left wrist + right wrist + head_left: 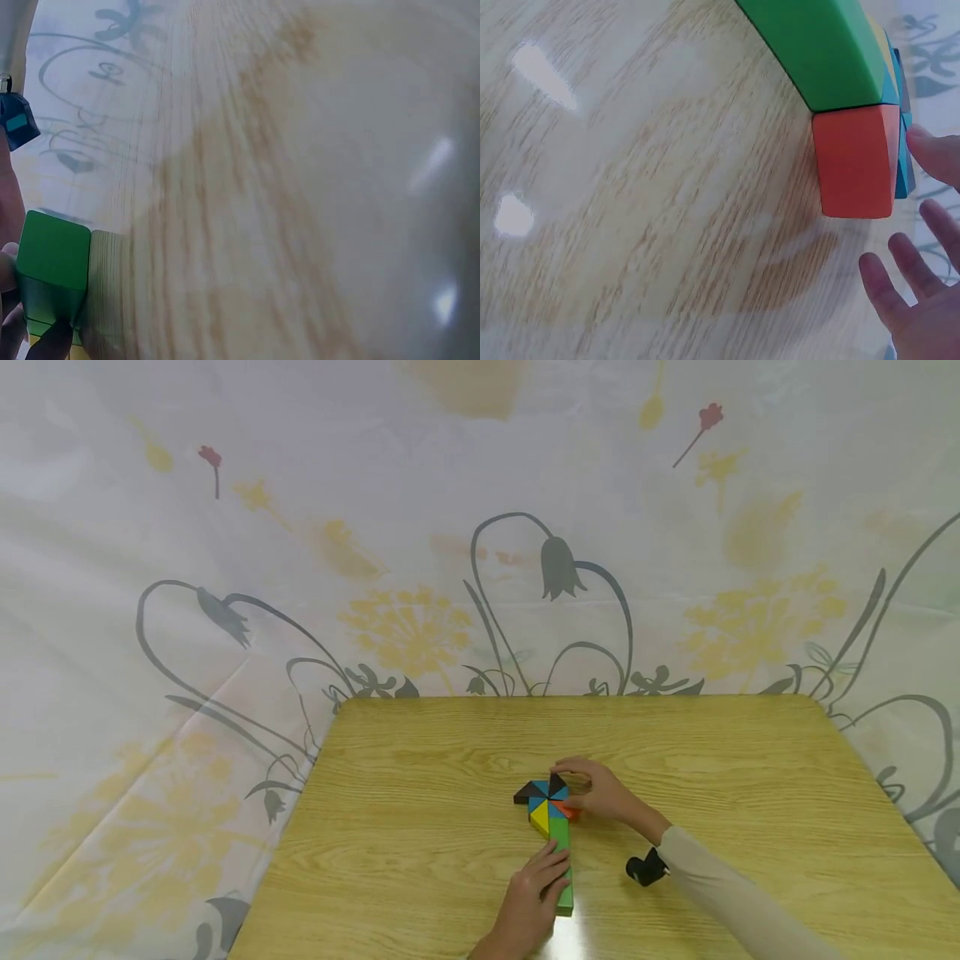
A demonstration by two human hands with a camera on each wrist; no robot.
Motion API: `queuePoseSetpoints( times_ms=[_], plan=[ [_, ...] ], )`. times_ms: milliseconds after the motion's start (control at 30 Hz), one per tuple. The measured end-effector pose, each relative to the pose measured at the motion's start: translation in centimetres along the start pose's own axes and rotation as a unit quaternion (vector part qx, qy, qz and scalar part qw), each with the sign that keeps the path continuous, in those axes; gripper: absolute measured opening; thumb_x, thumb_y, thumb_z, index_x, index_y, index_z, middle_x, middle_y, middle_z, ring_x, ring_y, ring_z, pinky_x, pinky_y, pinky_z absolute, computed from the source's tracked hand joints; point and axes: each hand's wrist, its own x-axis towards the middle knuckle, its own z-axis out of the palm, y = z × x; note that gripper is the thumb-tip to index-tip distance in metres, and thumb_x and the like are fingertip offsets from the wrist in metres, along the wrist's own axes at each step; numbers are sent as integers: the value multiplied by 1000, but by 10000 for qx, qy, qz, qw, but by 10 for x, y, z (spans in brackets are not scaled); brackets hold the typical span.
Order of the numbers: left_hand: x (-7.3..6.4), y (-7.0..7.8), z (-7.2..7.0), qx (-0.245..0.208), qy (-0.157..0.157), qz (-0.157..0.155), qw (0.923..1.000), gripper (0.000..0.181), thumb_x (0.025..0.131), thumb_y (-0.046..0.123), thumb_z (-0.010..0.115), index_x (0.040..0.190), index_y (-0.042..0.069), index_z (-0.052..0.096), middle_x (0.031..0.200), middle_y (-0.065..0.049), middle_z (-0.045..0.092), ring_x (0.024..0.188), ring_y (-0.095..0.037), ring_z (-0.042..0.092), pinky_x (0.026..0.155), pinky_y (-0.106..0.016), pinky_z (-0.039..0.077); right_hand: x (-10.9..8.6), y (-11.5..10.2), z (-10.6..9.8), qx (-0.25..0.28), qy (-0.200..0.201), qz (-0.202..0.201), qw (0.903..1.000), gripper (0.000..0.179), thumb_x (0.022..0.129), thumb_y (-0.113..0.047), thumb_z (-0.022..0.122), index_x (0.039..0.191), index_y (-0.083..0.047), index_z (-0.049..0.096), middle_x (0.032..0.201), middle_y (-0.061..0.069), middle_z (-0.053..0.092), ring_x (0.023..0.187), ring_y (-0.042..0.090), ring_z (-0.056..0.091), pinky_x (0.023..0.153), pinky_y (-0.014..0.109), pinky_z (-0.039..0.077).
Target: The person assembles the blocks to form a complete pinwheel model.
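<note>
On the table, a pinwheel shape of coloured blocks lies in the head view: black triangular blocks (556,783) at top and left, blue triangles (537,806) inside, a yellow triangular block (540,817) and a red-orange block (859,161). A green strip of block (558,830) runs from it toward the person. My left hand (527,897) holds this green strip near its lower end, fingers over the top and sides. My right hand (603,795) is at the pinwheel's right side, fingertips by the top black block and the red-orange one; its fingers are spread in the right wrist view.
A small black wrist camera (647,867) hangs by the right sleeve (731,885). The wood-grain table (405,760) extends around the blocks. Behind its far edge hangs a pale cloth (420,527) printed with flowers.
</note>
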Motion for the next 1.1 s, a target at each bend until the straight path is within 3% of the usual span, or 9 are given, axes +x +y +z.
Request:
queuePoseSetpoints(
  times_ms=[200,533,700,867,967,1100],
  plan=[
    [1,2,-1,-33,-49,-34,10000,25,93,7,59,114,-5,65,122,-14,61,123,-32,50,93,-37,49,0,2,2,342,-29,-131,9993,39,81,0,73,118,6,61,127,26,52,113,45,50,81,57,50],
    [1,2,-3,-40,-22,35,10000,25,92,5,60,113,-6,65,122,-15,62,122,-33,51,93,-38,49,4,4,4,374,99,-183,9991,27,83,9,64,109,5,66,119,23,57,104,38,58,83,44,54],
    [1,1,-3,-94,-85,-81,9999,25,92,6,60,114,-5,65,122,-14,62,123,-31,50,94,-37,49,5,3,6,278,294,-136,9991,22,83,10,65,104,6,66,112,22,60,98,37,60,78,37,56],
    [1,0,-2,-104,-88,-129,9998,26,92,6,60,114,-5,66,123,-13,62,123,-30,50,93,-37,49,3,-20,6,241,374,-31,9990,21,81,15,63,102,13,64,107,27,59,95,42,59,76,41,56],
    [0,-2,-1,-103,-60,-87,9999,26,92,7,60,114,-4,66,123,-12,62,123,-30,50,93,-37,49,5,-18,6,149,355,-9,9993,21,82,12,65,103,11,65,108,26,59,95,42,59,76,41,56],
    [-1,-4,-1,-109,-68,-62,9999,26,93,8,59,115,-3,65,123,-12,62,124,-29,50,93,-36,49,11,2,9,-141,251,-245,9993,25,84,-1,69,108,5,66,108,18,59,92,34,58,74,38,56]
  ],
)
